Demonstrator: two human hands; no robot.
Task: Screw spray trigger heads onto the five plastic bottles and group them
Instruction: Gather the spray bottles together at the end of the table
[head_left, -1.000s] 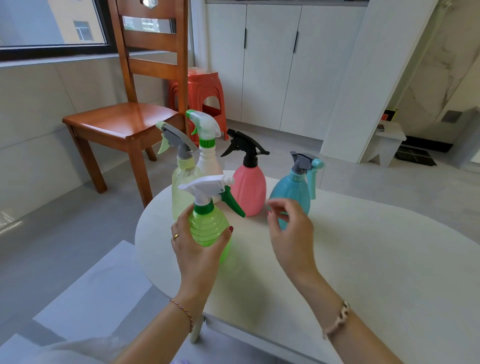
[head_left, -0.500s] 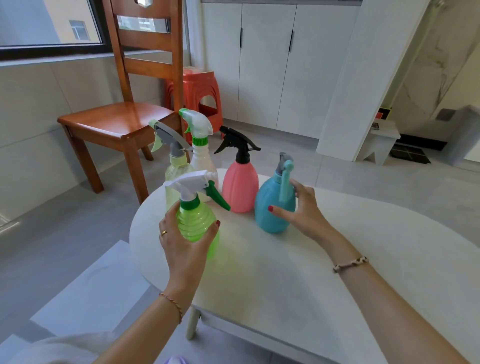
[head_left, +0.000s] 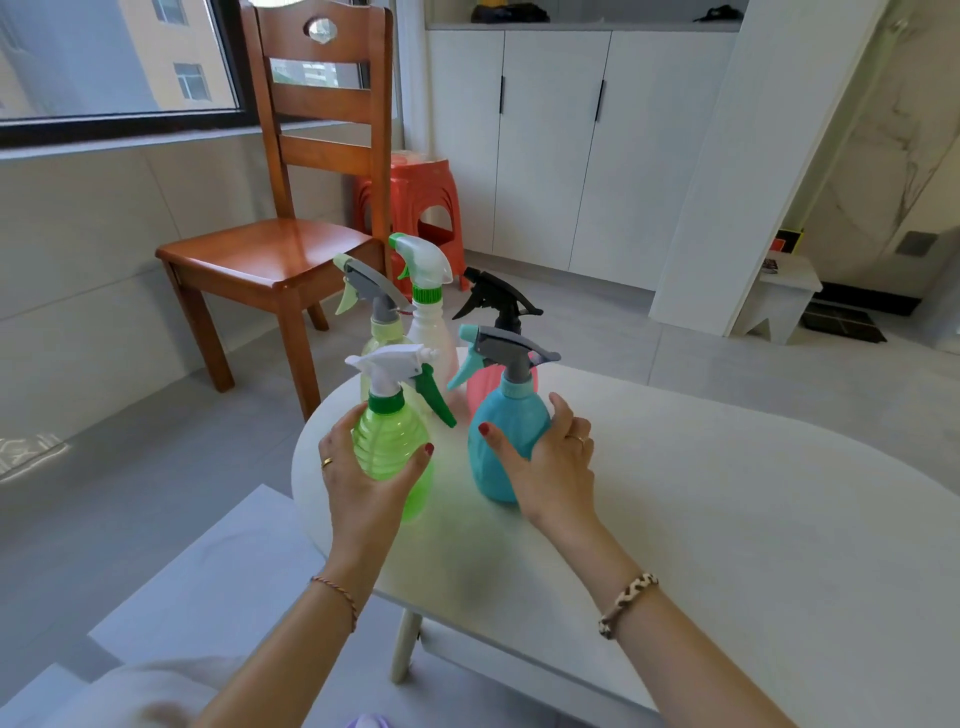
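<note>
In the half second before, the right hand (head_left: 553, 462) had drawn the blue bottle (head_left: 506, 441) nearer and turned its trigger head about; it now wrapped that bottle, just beside the green bottle (head_left: 390, 447) held by the left hand (head_left: 363, 475). Grouping looked nearly done. Five bottles stood on the worktop (head_left: 727, 519), each with one head fitted (five heads): beyond the hands, touching or nearly so, were the pale yellow-green bottle (head_left: 382, 332), the white bottle (head_left: 431, 332) and the pink bottle (head_left: 480, 387).
</note>
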